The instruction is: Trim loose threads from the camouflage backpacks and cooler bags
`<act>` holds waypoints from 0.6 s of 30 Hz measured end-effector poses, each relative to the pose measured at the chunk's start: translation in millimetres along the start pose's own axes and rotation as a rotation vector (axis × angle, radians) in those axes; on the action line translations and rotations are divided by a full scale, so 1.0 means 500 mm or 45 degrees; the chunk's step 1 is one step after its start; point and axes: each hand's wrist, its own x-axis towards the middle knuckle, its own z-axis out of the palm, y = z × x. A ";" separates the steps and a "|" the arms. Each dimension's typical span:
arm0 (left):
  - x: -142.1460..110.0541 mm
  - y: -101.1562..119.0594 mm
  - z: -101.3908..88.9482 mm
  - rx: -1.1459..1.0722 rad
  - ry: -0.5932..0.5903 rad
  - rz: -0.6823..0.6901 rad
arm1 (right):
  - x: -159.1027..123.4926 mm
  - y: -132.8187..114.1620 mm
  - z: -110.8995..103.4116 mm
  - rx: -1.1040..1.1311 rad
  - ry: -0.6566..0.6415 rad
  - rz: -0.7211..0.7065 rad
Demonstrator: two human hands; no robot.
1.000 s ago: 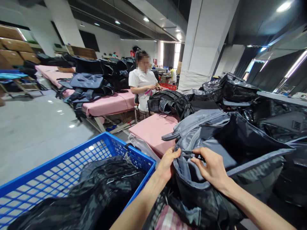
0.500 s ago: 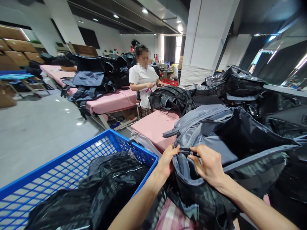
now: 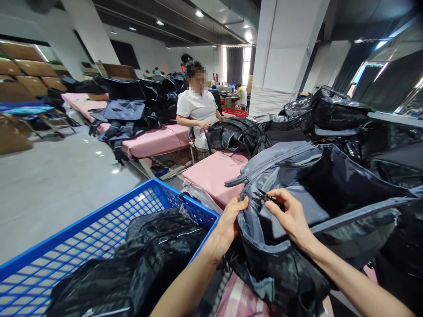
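A grey and black camouflage backpack [image 3: 297, 176] lies open in front of me on the pink table [image 3: 214, 174]. My left hand [image 3: 229, 222] grips the grey edge of the backpack's opening, fingers closed on the fabric. My right hand [image 3: 289, 215] pinches a small dark zipper pull [image 3: 269, 197] at the same edge, a little to the right of the left hand. Both forearms reach in from the bottom of the view.
A blue plastic crate [image 3: 109, 224] holding dark bags stands at my left. More black bags [image 3: 330, 112] are piled on the table behind the backpack. A person in a white shirt [image 3: 196, 108] works at another bag [image 3: 233, 134]. Pink tables [image 3: 155, 138] carry more bags.
My right hand has moved the zipper pull slightly up and to the right along the backpack's edge. The left hand keeps its grip on the edge. The view has shifted a little.
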 end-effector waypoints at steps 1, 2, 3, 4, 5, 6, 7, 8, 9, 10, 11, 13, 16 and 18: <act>0.001 0.000 0.001 0.019 -0.016 0.019 | 0.003 -0.004 0.003 -0.043 -0.016 -0.023; 0.002 0.001 0.003 0.044 -0.033 0.040 | 0.007 -0.009 0.007 -0.093 -0.046 -0.036; 0.003 0.002 0.005 0.075 -0.047 0.058 | 0.010 -0.013 0.011 -0.142 -0.071 -0.042; 0.004 0.003 0.008 0.105 -0.061 0.079 | 0.014 -0.016 0.014 -0.182 -0.089 -0.038; 0.005 0.004 0.010 0.131 -0.074 0.099 | 0.017 -0.019 0.017 -0.207 -0.104 -0.028; 0.005 0.005 0.012 0.152 -0.085 0.118 | 0.021 -0.021 0.019 -0.215 -0.115 -0.016; 0.004 0.006 0.014 0.167 -0.097 0.130 | 0.024 -0.023 0.020 -0.204 -0.120 -0.003; 0.003 0.007 0.016 0.176 -0.110 0.136 | 0.027 -0.025 0.021 -0.176 -0.125 0.011; 0.002 0.008 0.017 0.180 -0.126 0.135 | 0.029 -0.026 0.020 -0.137 -0.139 0.022; 0.001 0.008 0.017 0.183 -0.140 0.131 | 0.032 -0.027 0.019 -0.098 -0.162 0.028; 0.000 0.008 0.017 0.183 -0.150 0.126 | 0.033 -0.028 0.017 -0.062 -0.188 0.028; -0.001 0.009 0.015 0.170 -0.155 0.113 | 0.036 -0.026 0.012 -0.017 -0.243 0.025; 0.002 0.012 0.011 0.148 -0.136 0.081 | 0.034 -0.020 0.003 -0.054 -0.269 -0.003; 0.006 0.014 0.009 0.136 -0.129 0.054 | 0.028 -0.015 -0.006 -0.204 -0.203 -0.096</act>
